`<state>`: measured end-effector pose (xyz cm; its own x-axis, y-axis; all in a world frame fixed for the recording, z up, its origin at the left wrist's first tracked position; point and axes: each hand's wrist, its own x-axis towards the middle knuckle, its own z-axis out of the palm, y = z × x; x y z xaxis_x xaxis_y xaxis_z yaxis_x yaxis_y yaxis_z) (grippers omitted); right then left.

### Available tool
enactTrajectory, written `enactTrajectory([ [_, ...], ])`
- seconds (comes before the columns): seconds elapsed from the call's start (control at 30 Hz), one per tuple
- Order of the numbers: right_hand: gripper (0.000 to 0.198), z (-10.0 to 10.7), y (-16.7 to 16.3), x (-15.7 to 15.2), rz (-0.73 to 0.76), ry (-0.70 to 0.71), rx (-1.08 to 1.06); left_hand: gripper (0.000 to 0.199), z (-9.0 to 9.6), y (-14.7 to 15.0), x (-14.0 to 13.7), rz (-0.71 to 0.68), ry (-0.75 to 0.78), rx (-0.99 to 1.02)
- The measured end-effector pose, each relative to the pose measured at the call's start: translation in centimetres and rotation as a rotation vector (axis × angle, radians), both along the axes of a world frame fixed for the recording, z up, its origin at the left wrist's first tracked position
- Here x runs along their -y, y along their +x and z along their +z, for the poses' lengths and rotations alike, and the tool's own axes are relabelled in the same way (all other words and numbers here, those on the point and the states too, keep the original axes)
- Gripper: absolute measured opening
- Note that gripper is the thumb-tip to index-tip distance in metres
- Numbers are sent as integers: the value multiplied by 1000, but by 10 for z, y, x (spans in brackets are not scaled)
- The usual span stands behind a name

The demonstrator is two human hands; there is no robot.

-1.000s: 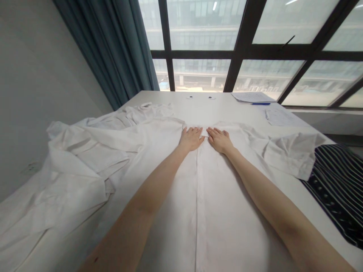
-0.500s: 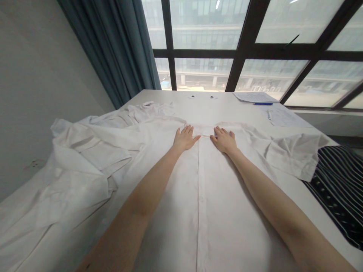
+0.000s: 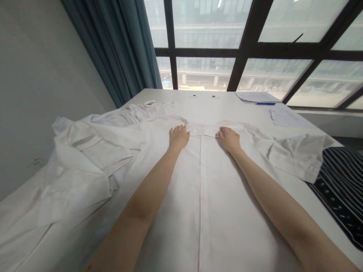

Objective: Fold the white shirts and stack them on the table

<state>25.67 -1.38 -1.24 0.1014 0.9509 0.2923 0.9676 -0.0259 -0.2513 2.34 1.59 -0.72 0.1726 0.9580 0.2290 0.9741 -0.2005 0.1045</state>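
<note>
A white shirt (image 3: pixel 215 196) lies flat on the white table (image 3: pixel 227 109), its placket running straight away from me and its collar (image 3: pixel 202 129) at the far end. My left hand (image 3: pixel 178 136) rests on the cloth just left of the collar, fingers curled at the collar's edge. My right hand (image 3: pixel 229 139) presses on the cloth just right of the collar, fingers bent against it. Whether either hand pinches the fabric is unclear. The shirt's right sleeve (image 3: pixel 297 155) lies spread out to the right.
A heap of other white garments (image 3: pixel 85 158) covers the table's left side. A dark striped cloth (image 3: pixel 343 185) hangs at the right edge. Papers (image 3: pixel 255 96), a blue pen (image 3: pixel 265 103) and another sheet (image 3: pixel 285 118) lie at the far right. A window and a teal curtain (image 3: pixel 119 49) stand behind.
Both hands have slid apart from the middle of the shirt out to either end of the collar, and their fingers have curled from flat to bent.
</note>
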Motion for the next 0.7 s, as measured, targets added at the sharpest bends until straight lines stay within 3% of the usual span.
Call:
enactTrajectory([
  [0.2,48,-3,3,0,23,35,-12,45,1,-1,-2,-26,34,12],
  [0.47,39,1,1,1,174,28,-4,46,8,17,10,-418,-33,-56],
  [0.7,53,-3,11,-4,180,-23,-47,48,5,17,12,-485,-142,-71],
])
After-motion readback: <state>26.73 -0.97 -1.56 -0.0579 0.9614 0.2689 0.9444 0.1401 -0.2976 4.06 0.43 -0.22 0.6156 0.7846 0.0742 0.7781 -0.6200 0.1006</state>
